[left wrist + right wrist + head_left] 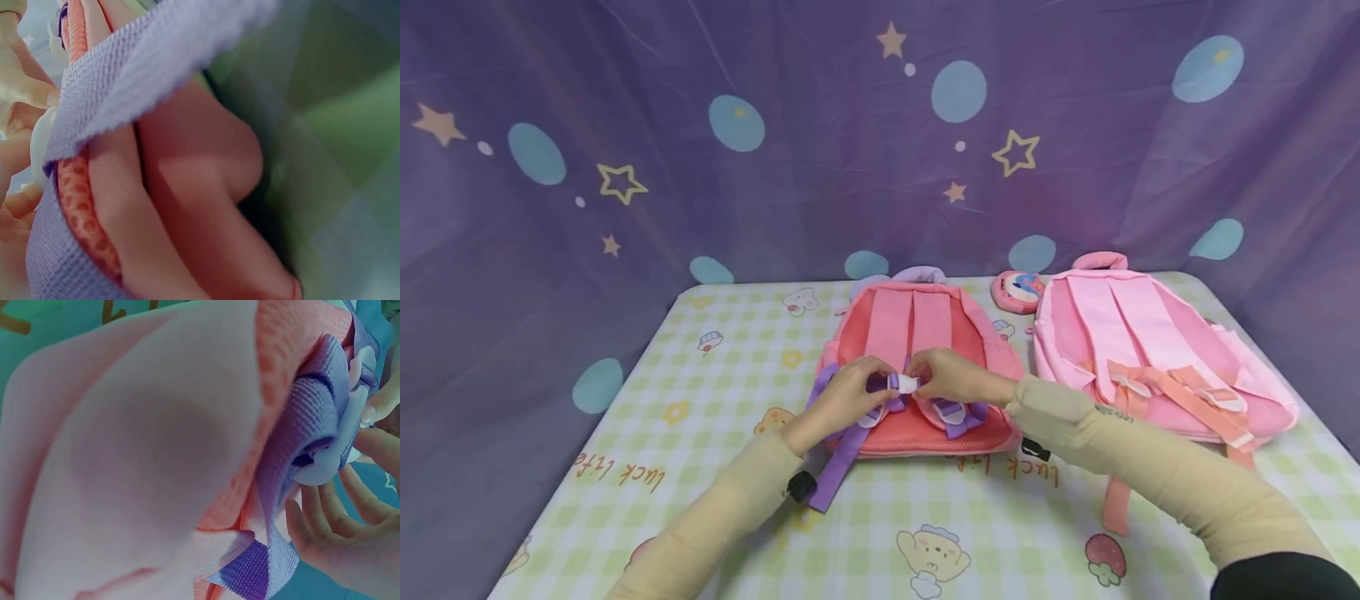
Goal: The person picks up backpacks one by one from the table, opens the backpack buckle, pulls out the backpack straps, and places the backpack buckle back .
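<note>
Over the near half of a coral backpack (917,435) lying on the table (715,400), pinching a white buckle (907,383) between the fingers of the left hand (850,392) at one end and those of the right hand (953,375) at the other. From the head alone, can see the backpack whole, with a loose purple strap (841,468) trailing past its near edge, plus a pink backpack (1180,333) to the right and a round pouch (1017,292) near the table's far edge. From the left wrist, can see a lilac strap (125,84) slanting close across coral mesh (84,209). From the right wrist, can make out a purple band (306,419) threaded through a white adjuster (344,437), far smaller from the head; cannot tell the buckle apart there.
</note>
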A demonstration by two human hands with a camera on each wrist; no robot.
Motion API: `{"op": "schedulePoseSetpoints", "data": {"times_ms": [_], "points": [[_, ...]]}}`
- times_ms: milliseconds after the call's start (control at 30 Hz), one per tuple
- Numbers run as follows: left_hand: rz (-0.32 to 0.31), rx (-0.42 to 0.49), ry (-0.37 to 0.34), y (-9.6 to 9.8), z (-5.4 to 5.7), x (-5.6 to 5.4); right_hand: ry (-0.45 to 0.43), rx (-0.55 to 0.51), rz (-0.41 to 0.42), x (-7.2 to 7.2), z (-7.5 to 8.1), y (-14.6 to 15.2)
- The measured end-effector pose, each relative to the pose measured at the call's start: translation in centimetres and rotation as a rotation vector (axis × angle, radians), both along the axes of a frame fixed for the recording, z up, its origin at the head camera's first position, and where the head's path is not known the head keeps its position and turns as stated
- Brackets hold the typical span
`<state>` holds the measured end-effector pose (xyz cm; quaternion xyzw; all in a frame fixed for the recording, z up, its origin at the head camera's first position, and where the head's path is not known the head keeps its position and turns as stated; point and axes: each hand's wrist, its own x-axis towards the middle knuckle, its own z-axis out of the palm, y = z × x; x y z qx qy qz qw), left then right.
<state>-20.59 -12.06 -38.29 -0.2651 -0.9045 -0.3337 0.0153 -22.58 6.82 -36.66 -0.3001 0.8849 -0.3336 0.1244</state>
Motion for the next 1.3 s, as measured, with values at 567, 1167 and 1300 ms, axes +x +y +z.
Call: {"op": "schedulePoseSetpoints", "data": {"times_ms": [567,1167,1300], "points": [[0.0,0.008,0.077,0.31,-0.13,0.2,0.23,0.052,-0.045,0.78,0.22,-0.19],[-0.065,-0.075,0.222,0.8,-0.19,0.17,0.338,0.053,0.018,0.73,0.04,0.43],[-0.055,-0.074,0.215,0.73,-0.24,0.17,0.366,0.058,0.031,0.83,-0.05,0.54]]}}
